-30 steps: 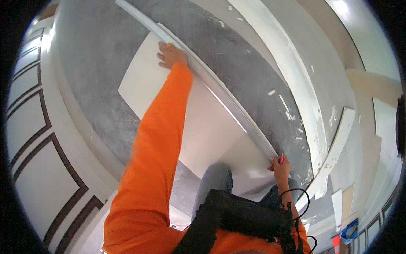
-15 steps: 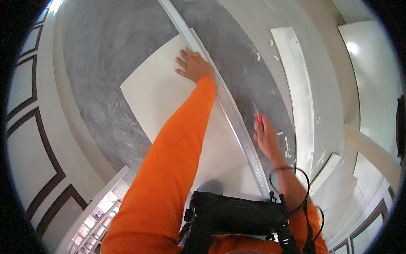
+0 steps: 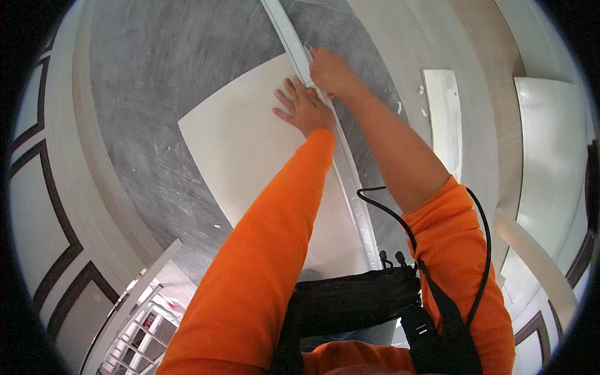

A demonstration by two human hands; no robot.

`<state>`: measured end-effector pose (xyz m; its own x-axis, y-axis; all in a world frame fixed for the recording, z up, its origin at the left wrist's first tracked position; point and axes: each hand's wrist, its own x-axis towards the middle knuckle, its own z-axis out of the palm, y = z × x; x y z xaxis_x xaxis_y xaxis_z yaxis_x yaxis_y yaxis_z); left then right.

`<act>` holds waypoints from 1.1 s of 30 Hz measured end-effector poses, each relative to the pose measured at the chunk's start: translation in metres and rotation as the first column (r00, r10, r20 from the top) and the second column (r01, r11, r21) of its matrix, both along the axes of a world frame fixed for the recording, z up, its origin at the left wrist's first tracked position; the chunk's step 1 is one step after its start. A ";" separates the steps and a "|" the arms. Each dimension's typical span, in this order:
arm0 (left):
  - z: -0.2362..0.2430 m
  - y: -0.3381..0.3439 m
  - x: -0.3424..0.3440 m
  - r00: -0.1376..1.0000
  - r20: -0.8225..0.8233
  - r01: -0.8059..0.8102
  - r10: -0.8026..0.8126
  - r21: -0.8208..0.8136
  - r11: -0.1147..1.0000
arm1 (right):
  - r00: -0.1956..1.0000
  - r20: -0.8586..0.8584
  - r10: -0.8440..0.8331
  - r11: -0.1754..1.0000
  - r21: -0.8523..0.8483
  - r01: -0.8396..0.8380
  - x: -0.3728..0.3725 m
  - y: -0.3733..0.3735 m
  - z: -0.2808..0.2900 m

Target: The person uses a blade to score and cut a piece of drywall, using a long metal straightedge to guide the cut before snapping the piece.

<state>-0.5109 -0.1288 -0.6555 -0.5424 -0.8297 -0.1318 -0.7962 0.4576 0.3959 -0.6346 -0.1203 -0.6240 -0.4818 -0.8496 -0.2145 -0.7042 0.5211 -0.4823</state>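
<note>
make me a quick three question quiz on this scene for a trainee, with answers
1. True or false: the left hand lies with its fingers spread on the white board.
2. Which holds the red tool? A) left; B) right; C) neither
3. Fill in: the long metal profile runs along the board's ____ side, as pictured.

Key:
1. True
2. B, the right hand
3. right

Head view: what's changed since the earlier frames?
The right hand, holding a red tool, moved forward from the near end of the metal strip to just beyond the left hand. The left hand stays spread on the white panel, against the strip.
</note>
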 end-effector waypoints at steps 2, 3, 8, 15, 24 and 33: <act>-0.003 0.000 -0.001 1.000 0.006 0.008 -0.008 -0.015 1.000 | 0.962 -0.191 0.195 0.980 0.077 -0.183 -0.005 -0.005 -0.005; -0.003 -0.001 0.001 1.000 -0.003 0.001 -0.001 -0.007 1.000 | 0.944 -0.229 0.239 0.971 0.090 -0.224 -0.002 -0.009 -0.002; -0.007 0.009 -0.004 0.998 -0.043 0.034 -0.035 -0.028 0.999 | 0.972 0.140 0.190 0.969 0.135 -0.209 -0.028 -0.004 -0.006; -0.012 0.002 -0.001 0.999 -0.039 0.017 -0.019 -0.032 0.999 | 0.904 0.357 -0.235 0.955 0.258 0.146 -0.006 -0.003 0.056; -0.016 -0.002 -0.002 1.000 -0.015 0.019 -0.019 -0.002 1.000 | 0.798 0.441 -0.411 0.911 0.220 0.348 0.060 0.068 0.028; -0.004 0.004 -0.003 0.998 -0.012 0.054 -0.055 -0.027 0.998 | 0.714 0.413 -0.565 0.817 0.158 0.555 0.119 0.144 0.017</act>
